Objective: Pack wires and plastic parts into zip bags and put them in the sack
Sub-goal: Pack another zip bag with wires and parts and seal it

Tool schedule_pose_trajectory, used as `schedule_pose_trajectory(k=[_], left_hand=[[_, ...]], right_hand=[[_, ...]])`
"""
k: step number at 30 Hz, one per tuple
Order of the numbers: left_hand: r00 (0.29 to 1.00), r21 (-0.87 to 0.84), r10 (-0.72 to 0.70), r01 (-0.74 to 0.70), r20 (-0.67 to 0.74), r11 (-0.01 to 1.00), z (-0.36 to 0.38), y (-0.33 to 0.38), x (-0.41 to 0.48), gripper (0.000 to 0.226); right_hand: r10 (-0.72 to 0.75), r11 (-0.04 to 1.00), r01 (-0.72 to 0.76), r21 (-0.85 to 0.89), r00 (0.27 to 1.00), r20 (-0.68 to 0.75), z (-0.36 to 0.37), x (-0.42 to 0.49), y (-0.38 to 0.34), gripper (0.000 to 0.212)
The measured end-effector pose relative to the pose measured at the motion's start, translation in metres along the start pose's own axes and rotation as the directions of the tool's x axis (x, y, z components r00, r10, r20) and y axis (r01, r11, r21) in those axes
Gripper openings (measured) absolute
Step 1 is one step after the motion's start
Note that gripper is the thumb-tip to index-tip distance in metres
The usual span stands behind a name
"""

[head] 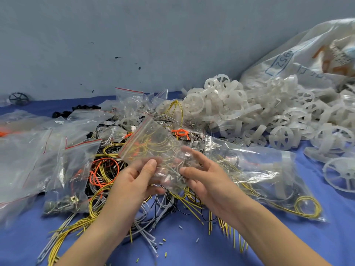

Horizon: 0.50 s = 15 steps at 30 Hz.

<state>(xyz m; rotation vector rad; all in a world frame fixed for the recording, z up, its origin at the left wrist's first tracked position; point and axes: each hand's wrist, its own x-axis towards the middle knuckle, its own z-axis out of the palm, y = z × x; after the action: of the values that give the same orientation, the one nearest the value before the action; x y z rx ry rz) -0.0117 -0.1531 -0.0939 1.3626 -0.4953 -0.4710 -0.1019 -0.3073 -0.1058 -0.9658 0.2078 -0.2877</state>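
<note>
My left hand (134, 179) and my right hand (203, 175) both hold a clear zip bag (151, 143) with a red strip above the wire pile. Thin wires and small parts show through the bag. Its open mouth tilts up and to the left. My left thumb and fingers pinch its lower edge; my right thumb and curled fingers grip its right side. Loose yellow, orange, grey and black wires (103, 175) lie tangled under my hands. White plastic wheel parts (249, 116) are heaped at the right. The white sack (299, 60) stands behind them.
Filled and empty zip bags (57, 156) lie at the left on the blue cloth (192, 246). Another filled bag (269, 175) with yellow wire lies at the right. Small black parts (76, 110) sit near the grey wall. Cut wire bits are scattered in front.
</note>
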Motion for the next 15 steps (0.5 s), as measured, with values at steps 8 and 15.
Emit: schedule_pose_trajectory(k=[8,15], left_hand=[[0.993,-0.074,-0.078,0.085,0.086,0.994,0.001,-0.003,0.002,0.020],[0.989,0.040,-0.077,0.073,0.127,0.997,0.007,-0.011,-0.002,0.022]], right_hand=[[0.018,0.999,-0.022,0.050,0.997,0.076,-0.004,-0.002,-0.005,0.063],[-0.010,1.000,0.010,0.018,1.000,0.028,-0.004,-0.004,-0.002,0.054]])
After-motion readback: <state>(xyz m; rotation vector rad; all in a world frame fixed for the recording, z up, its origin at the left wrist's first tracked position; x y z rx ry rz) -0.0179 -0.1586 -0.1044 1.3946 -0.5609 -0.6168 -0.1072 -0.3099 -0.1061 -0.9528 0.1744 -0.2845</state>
